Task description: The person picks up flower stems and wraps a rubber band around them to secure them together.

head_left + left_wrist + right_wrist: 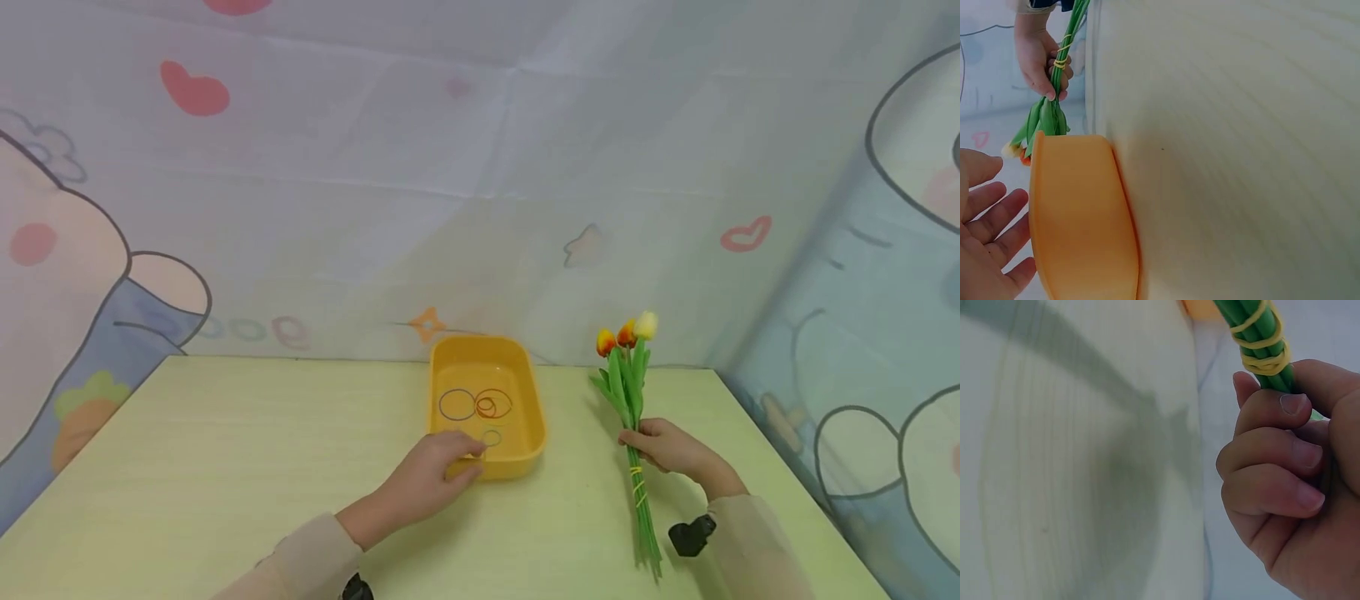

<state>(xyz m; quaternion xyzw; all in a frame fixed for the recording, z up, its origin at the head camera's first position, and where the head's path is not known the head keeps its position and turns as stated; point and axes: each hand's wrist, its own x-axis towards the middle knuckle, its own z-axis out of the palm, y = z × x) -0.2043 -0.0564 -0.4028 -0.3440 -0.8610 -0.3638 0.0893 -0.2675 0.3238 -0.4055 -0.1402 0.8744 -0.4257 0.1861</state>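
Observation:
My right hand (663, 446) grips a bunch of artificial tulips (628, 383) by the green stems, holding it above the table's right side. One bloom is pale yellow and the others are orange-red. A yellow rubber band (1266, 359) is wound several times round the stems, just beside the curled fingers. The left hand (431, 479) is over the near left rim of a yellow plastic basin (534, 408), its fingers loosely extended with nothing held between them. Inside the basin lie several rubber bands, among them a blue one (457, 390), red ones (512, 406) and a small green one (491, 431).
The pale wooden table (262, 450) carries the basin near its back edge. Behind it hangs a cloth backdrop (375, 208) with cartoon prints, which also runs along the right side.

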